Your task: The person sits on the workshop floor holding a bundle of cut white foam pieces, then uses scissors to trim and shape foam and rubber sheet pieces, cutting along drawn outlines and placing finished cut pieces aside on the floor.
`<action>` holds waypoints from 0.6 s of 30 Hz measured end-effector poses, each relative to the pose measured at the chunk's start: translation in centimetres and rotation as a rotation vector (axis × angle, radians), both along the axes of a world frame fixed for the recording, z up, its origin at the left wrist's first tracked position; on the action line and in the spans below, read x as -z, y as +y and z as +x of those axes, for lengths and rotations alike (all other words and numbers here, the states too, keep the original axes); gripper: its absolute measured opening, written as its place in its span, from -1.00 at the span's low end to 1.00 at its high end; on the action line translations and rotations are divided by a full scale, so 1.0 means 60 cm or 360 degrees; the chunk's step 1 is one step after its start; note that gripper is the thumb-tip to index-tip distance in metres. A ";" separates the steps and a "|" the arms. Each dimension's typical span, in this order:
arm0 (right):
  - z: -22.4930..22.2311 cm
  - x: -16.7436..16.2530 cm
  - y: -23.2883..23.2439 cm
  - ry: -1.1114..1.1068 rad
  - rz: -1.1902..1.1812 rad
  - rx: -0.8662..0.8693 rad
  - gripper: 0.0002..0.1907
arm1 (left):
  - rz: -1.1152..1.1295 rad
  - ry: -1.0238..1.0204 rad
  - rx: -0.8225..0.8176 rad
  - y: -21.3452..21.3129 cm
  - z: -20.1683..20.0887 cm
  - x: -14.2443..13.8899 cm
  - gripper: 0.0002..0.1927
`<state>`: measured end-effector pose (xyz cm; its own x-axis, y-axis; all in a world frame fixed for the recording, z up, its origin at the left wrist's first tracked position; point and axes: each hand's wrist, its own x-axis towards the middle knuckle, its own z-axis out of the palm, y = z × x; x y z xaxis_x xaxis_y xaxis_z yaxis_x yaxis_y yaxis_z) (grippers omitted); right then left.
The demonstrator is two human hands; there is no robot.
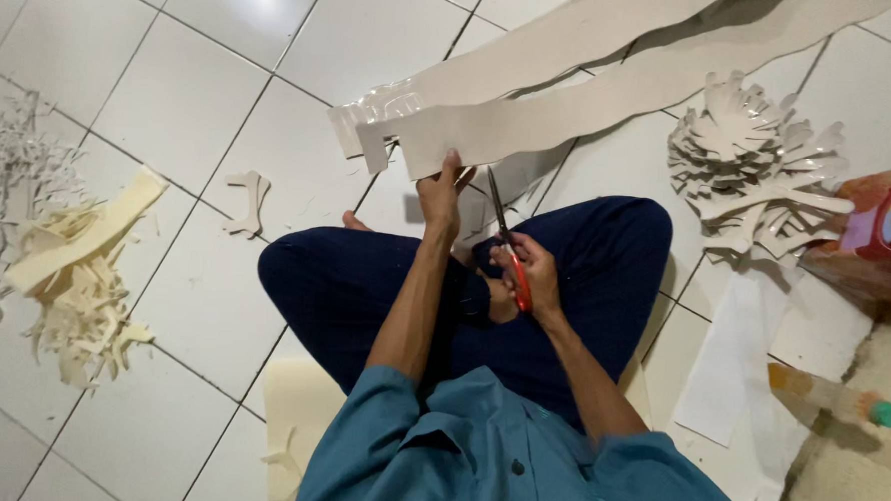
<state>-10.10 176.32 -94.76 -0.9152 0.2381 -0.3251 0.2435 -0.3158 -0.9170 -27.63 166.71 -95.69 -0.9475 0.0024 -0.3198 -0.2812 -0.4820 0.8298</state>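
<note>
Left hand (440, 195): clamped on the lower edge of a long wavy beige strip (613, 93) held over the tiled floor (182, 99).
Right hand (530, 274): closed around red-handled scissors (506, 245), blades at the strip's edge.
Beside the right knee: pile of cut-out shapes (755, 169).
Far left: heap of offcuts (79, 275).

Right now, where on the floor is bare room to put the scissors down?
Bare white tiles lie between the cream scrap pile and the person's left knee, apart from one small cutout. On the right it is crowded: stacked cutouts, red box, white sheet, glue bottle. Long strips cover the front.
</note>
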 end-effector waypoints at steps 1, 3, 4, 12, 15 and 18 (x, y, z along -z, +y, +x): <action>0.010 -0.003 -0.001 0.0017 -0.0042 -0.0008 -0.60 | 0.0108 0.0102 0.0062 -0.007 -0.001 -0.013 -0.80; 0.028 -0.008 -0.006 0.0033 -0.0062 -0.0090 -0.57 | 0.0130 0.0160 0.0159 -0.032 0.005 -0.038 -0.85; 0.036 -0.011 -0.009 0.0034 -0.0039 -0.0162 -0.52 | 0.0144 0.0184 0.0213 -0.042 0.011 -0.049 -0.87; 0.009 -0.035 -0.018 0.0070 0.0028 -0.0267 -0.45 | 0.0500 0.0042 0.0173 -0.083 0.052 -0.072 -0.78; -0.007 -0.049 -0.014 0.0008 0.0034 -0.0239 -0.49 | 0.0535 0.0051 0.0138 -0.075 0.053 -0.057 -0.77; -0.011 -0.058 -0.021 -0.0101 0.0125 -0.0168 -0.52 | 0.0369 0.0018 0.0176 -0.071 0.051 -0.045 -0.74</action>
<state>-10.74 175.04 -91.26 -0.9148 0.1685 -0.3670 0.3297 -0.2132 -0.9197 -24.54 162.44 -92.96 -0.9410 0.1781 -0.2878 -0.3339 -0.6268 0.7040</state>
